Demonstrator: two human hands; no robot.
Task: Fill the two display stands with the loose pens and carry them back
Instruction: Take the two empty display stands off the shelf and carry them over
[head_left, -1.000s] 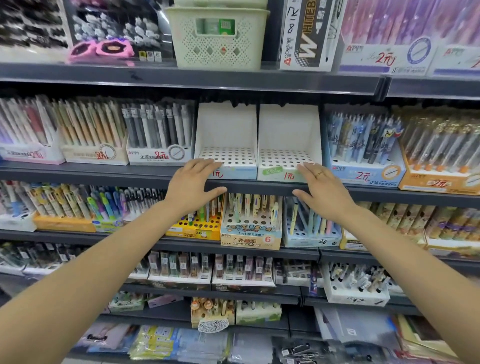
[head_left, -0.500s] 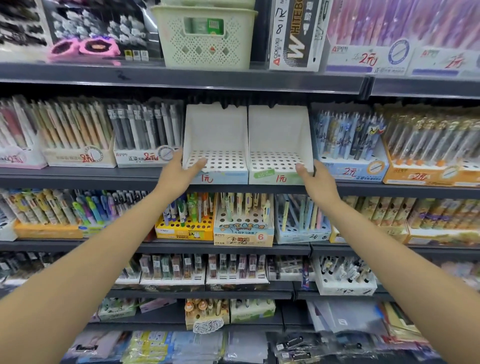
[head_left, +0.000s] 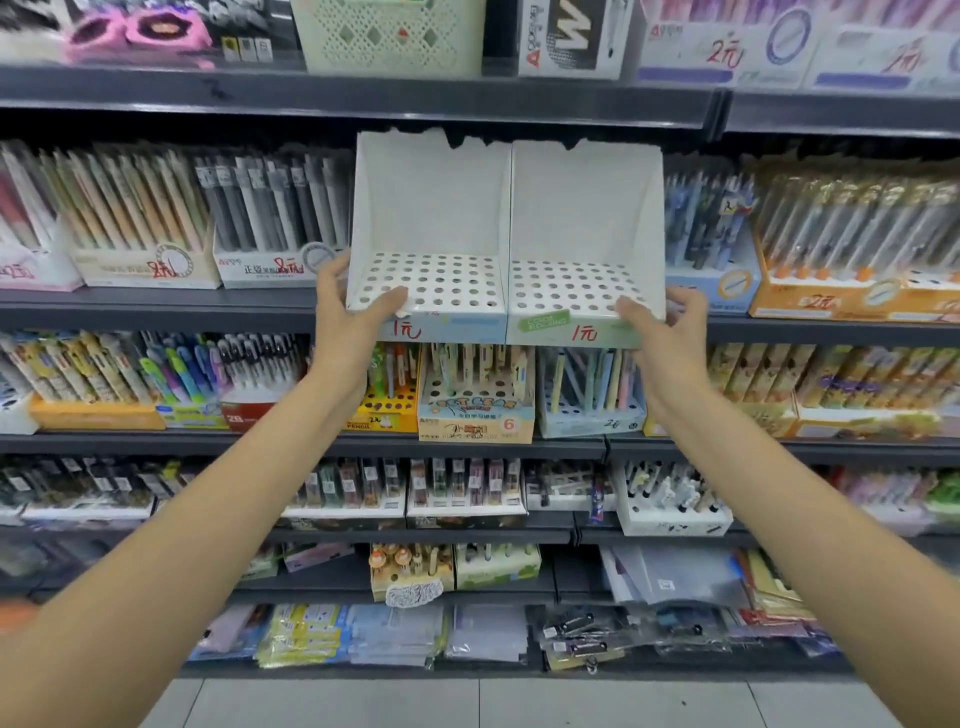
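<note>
Gripping two empty display stands marked "1元", left hand and right hand clasp the outer corners.

Dark shelving, seemingly tiled floor.

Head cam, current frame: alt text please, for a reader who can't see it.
Left hand and right hand grip the outer front corners of two empty white display stands, side by side on a store shelf among stocked pen boxes; thumbs rest on the perforated trays.

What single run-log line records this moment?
stage: lifting stands | left hand: grips left stand | right hand: grips right stand | stands: empty, side by side
</note>
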